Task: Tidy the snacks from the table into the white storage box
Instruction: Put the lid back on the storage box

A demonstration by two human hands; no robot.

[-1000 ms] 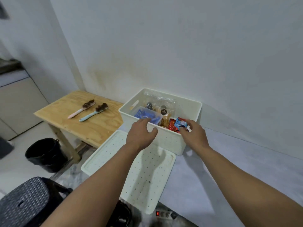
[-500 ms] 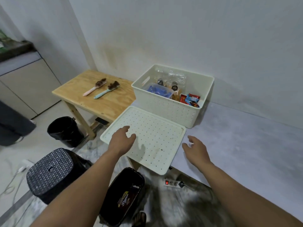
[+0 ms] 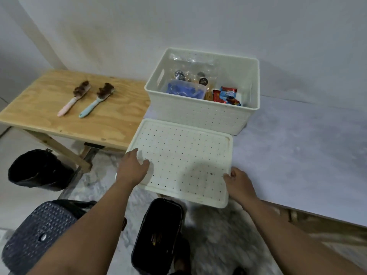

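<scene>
The white storage box (image 3: 200, 118) stands open on the grey table by the wall. Inside lie a blue container (image 3: 185, 90), clear bags of snacks (image 3: 198, 76) and red-and-blue snack packets (image 3: 227, 95). In front of the box lies its white perforated lid (image 3: 184, 155), overhanging the table's near edge. My left hand (image 3: 133, 168) grips the lid's left edge with the thumb on top. My right hand (image 3: 239, 183) holds the lid's right front corner.
A low wooden table (image 3: 79, 124) at the left carries a pink brush (image 3: 74, 98) and a blue brush (image 3: 97, 100). On the floor stand a black bin (image 3: 37, 169), a dark stool (image 3: 37, 233) and an open black bag (image 3: 158, 233). The grey table (image 3: 297, 155) stretches right.
Both hands left the box and came back toward me. They now hold the lid's left edge and right corner. The camera has tilted down and drawn back.
</scene>
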